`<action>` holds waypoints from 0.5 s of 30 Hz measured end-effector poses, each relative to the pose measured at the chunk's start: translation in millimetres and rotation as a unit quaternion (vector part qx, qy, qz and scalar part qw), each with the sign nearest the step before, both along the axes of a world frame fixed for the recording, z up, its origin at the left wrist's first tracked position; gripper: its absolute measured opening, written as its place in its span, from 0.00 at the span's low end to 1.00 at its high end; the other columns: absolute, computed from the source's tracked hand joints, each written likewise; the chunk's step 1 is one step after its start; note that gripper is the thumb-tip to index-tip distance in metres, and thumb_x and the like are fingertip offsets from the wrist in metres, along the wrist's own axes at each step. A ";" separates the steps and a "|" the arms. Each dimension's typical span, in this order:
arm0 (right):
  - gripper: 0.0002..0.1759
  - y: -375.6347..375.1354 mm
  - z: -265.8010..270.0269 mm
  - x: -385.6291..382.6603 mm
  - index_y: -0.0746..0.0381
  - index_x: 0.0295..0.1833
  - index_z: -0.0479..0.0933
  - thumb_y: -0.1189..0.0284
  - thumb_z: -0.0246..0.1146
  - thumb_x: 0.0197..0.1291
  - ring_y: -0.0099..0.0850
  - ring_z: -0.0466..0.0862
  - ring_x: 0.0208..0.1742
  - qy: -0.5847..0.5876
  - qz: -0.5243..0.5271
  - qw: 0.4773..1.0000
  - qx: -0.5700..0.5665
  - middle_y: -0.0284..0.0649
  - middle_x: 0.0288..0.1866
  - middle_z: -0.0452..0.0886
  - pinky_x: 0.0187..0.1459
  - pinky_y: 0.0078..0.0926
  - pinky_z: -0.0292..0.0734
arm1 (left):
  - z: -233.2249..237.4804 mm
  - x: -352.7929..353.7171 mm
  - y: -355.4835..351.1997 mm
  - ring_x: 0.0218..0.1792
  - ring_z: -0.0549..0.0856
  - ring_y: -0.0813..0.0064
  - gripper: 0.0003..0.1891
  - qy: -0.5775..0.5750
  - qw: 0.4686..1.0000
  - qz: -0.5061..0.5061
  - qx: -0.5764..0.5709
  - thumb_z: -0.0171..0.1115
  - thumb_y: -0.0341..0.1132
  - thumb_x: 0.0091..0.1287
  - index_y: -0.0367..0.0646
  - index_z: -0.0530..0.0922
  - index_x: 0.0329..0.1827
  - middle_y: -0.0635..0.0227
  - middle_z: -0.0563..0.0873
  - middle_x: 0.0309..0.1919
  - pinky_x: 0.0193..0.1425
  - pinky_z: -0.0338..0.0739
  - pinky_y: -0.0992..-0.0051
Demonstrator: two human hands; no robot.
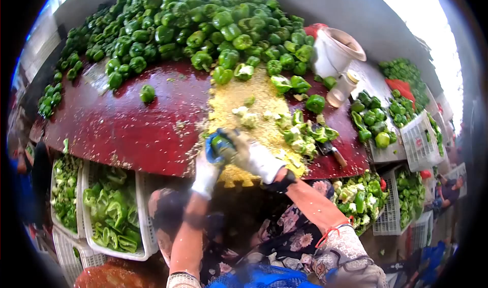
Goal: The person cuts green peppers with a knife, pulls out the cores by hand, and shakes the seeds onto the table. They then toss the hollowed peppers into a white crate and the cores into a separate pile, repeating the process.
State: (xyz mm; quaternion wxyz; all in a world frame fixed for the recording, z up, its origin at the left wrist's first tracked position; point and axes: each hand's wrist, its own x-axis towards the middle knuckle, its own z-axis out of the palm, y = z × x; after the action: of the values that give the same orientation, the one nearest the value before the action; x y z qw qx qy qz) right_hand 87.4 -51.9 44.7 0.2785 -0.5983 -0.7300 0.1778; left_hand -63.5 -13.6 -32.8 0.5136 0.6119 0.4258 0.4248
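White-gloved left hand (211, 155) meets right hand (243, 152) at pepper (222, 146).

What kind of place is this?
Probably a vegetable-processing workshop: green peppers are heaped on a red table, cut peppers fill a white crate below, and a knife lies beside scraps.

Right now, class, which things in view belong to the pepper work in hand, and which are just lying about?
In the job: green pepper in the left hand; right hand; pepper heap; yellow mat; crate of cut peppers.

Apparently lying about: white bucket; jar; brown-handled tool, possibly needed.
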 end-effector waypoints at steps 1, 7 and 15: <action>0.35 -8.6 -2.2 3.9 0.59 0.74 0.64 0.47 0.51 0.73 0.58 0.83 0.53 -0.033 0.005 0.997 -0.072 0.64 0.57 0.77 0.52 0.49 0.80 | -13.0 3.5 1.2 0.41 0.90 0.61 0.28 0.103 0.990 0.023 0.094 0.69 0.39 0.60 0.44 0.75 0.64 0.52 0.88 0.43 0.45 0.85 0.65; 0.31 -22.9 -3.5 -18.1 0.61 0.70 0.67 0.54 0.58 0.69 0.60 0.83 0.48 -0.063 -0.031 0.997 -0.038 0.63 0.49 0.79 0.48 0.50 0.80 | -35.8 7.1 3.6 0.45 0.90 0.63 0.27 0.011 0.997 0.045 0.055 0.54 0.45 0.68 0.41 0.73 0.67 0.54 0.89 0.45 0.47 0.84 0.66; 0.29 -0.5 -17.4 4.0 0.61 0.66 0.74 0.60 0.68 0.63 0.23 0.80 0.53 0.319 0.027 0.930 -0.181 0.35 0.55 0.83 0.58 0.25 0.76 | -10.9 4.2 -5.9 0.62 0.78 0.73 0.29 -0.103 0.991 -0.050 0.068 0.59 0.40 0.74 0.39 0.65 0.75 0.65 0.76 0.64 0.69 0.72 0.71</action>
State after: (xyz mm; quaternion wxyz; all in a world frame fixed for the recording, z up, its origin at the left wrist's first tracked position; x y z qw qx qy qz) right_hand 91.4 -52.4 27.3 0.3790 -0.5301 -0.5741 0.4957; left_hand -59.4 -19.5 -43.7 0.5325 0.6193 0.3094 0.4871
